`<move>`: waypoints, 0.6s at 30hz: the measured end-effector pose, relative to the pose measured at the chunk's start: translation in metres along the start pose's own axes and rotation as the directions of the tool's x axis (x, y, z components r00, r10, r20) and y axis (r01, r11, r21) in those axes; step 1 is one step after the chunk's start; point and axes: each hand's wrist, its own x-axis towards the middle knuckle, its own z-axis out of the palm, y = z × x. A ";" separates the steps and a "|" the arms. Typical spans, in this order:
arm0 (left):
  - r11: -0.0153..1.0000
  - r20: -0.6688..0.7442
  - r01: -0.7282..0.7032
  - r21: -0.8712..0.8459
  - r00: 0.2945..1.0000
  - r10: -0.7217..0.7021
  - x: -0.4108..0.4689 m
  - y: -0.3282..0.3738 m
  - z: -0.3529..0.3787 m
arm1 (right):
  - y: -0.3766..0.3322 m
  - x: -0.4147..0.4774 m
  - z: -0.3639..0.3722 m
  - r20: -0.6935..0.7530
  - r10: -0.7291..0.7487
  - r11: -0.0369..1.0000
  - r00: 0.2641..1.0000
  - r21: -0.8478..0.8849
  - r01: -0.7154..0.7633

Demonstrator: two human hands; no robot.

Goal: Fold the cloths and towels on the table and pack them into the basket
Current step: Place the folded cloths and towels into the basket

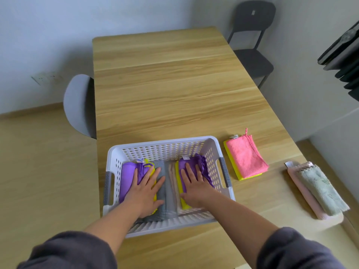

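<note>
- Dark grey sleeves fill the bottom corners of the frame, and 2 bare forearms run up from them into the white perforated plastic basket at lower centre.
- At the basket's left end, the left hand lies flat with its fingers spread, pressing on the folded purple cloth. Its fingertips reach onto the folded grey towel in the middle.
- At the basket's right end, the right hand is equally flat and spread, pressing on the second purple cloth with a yellow layer. Neither hand grips anything.
- Between the grey towel and that right-hand cloth sits a folded pale beige towel.
- The step in hand looks like settling the packed row. It probably goes best with even palm pressure straight down, since sideways dragging could ruck the folded edges.
- Easing the 2 outer bundles toward the basket's ends while pressing would likely open space for more.
- 2 stacks wait on the light wooden table. A folded pink cloth on a yellow one lies just right of the basket, and a pale green towel on a pink one lies at the frame's right, close to the table edge.
- The task seems roughly half packed, so flattening firmly now should keep later layers level.
</note>
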 end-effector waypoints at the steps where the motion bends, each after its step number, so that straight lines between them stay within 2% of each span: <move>1: 1.000 0.006 0.000 -0.016 1.000 0.000 0.004 -0.001 0.000 | 0.001 0.004 0.000 0.003 -0.006 1.000 1.000 0.028 0.006; 6: 0.999 0.053 -0.002 -0.042 0.999 0.004 0.003 0.002 -0.008 | -0.002 0.001 -0.003 0.020 -0.008 0.993 1.000 0.116 0.005; 10: 0.990 -0.055 -0.047 -0.134 0.998 0.040 -0.013 0.008 -0.026 | -0.013 -0.013 -0.022 -0.151 -0.021 0.983 0.988 0.176 0.047; 13: 0.961 -0.095 0.074 -0.268 0.990 -0.102 -0.032 0.015 -0.035 | -0.016 -0.013 -0.025 -0.218 0.030 0.982 0.976 0.191 0.012; 16: 0.862 0.013 0.264 -0.433 0.958 -0.287 -0.036 0.018 -0.040 | -0.014 -0.008 -0.024 -0.148 0.100 0.970 0.984 0.235 -0.063; 18: 0.784 0.071 0.333 -0.525 0.934 -0.350 -0.028 0.018 -0.038 | -0.011 -0.008 -0.024 -0.095 0.145 0.954 0.985 0.277 -0.113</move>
